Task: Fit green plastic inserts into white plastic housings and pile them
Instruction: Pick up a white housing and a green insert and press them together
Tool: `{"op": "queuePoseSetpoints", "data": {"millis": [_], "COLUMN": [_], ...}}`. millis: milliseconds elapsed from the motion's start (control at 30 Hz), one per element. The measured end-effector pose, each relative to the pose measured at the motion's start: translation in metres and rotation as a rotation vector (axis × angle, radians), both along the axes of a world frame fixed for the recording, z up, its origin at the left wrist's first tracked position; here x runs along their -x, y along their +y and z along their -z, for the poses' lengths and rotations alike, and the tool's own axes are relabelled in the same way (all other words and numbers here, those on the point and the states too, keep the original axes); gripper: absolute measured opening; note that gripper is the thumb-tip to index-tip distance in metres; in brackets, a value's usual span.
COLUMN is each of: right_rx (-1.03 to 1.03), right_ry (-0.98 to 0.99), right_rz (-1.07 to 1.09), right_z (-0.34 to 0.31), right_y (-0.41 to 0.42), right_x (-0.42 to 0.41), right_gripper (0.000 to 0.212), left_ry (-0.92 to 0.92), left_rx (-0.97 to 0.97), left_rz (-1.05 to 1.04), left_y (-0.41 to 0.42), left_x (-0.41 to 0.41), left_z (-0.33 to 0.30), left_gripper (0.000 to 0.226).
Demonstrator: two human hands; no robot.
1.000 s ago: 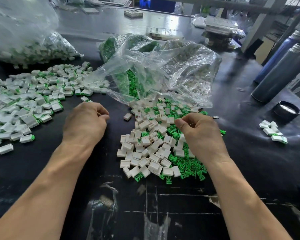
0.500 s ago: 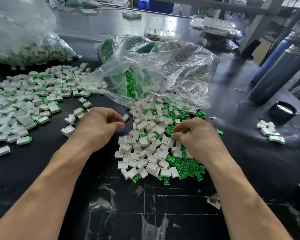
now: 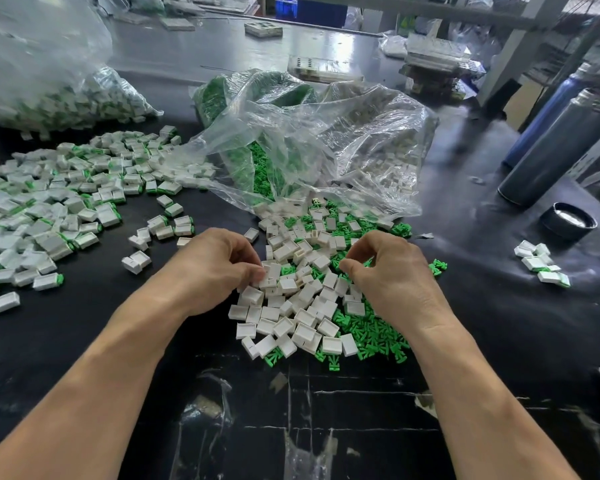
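A loose heap of white housings [image 3: 298,306] lies in front of me, on top of a spread of green inserts [image 3: 374,336]. My left hand [image 3: 215,268] is at the heap's left edge, its curled thumb and fingertips pinching a white housing [image 3: 268,271]. My right hand [image 3: 392,275] is curled over the heap's right side, thumb and forefinger closed on a green insert [image 3: 347,268] that is mostly hidden. Assembled white-and-green pieces [image 3: 52,216] are spread in a wide pile at the left.
An open clear bag [image 3: 326,143] spills housings and inserts behind the heap. A second full bag [image 3: 49,91] sits at the far left. At the right are two dark cylinders [image 3: 561,143], a black cap [image 3: 568,221] and a few assembled pieces [image 3: 541,263].
My left hand moved right from the assembled pile to the heap's edge and closed on a housing. My right hand stayed over the heap, its fingertips dipping to the inserts.
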State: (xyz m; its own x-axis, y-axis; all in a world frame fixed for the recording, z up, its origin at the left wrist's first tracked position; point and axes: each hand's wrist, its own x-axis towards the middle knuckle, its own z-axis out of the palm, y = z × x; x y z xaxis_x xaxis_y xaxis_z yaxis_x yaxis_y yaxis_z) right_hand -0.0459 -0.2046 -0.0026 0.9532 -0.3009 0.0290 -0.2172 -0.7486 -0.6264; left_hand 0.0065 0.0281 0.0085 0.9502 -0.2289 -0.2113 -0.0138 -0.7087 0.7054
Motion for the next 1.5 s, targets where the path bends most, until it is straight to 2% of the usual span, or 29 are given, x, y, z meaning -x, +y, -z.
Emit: {"op": "queuePoseSetpoints", "data": {"millis": [133, 267, 500, 1033, 1167, 1367, 1500], "right_rx": [-0.093, -0.218, -0.326, -0.446, -0.525, -0.74, -0.87], "right_ry": [-0.186, -0.26, -0.25, -0.258, -0.269, -0.296, -0.359], "right_rz": [0.024, 0.032, -0.021, -0.035, -0.026, -0.117, -0.177], "right_z": [0.0, 0.003, 0.008, 0.008, 0.007, 0.004, 0.004], "right_y": [0.003, 0.006, 0.011, 0.019, 0.02, 0.026, 0.031], "right_x": [0.0, 0.0, 0.0, 0.002, 0.002, 0.004, 0.005], "right_gripper": [0.01, 0.009, 0.009, 0.007, 0.011, 0.015, 0.018], "left_ry": [-0.018, -0.033, -0.104, -0.054, -0.071, 0.121, 0.235], "left_rx": [0.033, 0.092, 0.089, 0.129, 0.31, 0.924, 1.127], "left_rz": [-0.002, -0.062, -0.079, -0.043, -0.096, -0.113, -0.084], "left_y": [0.0, -0.003, -0.001, -0.006, -0.004, -0.011, -0.021], "left_x": [-0.003, -0.003, -0.005, -0.001, 0.001, 0.004, 0.008], "left_z": [0.003, 0.006, 0.007, 0.008, 0.004, -0.003, -0.001], "left_gripper": [0.012, 0.012, 0.013, 0.01, 0.01, 0.022, 0.031]}}
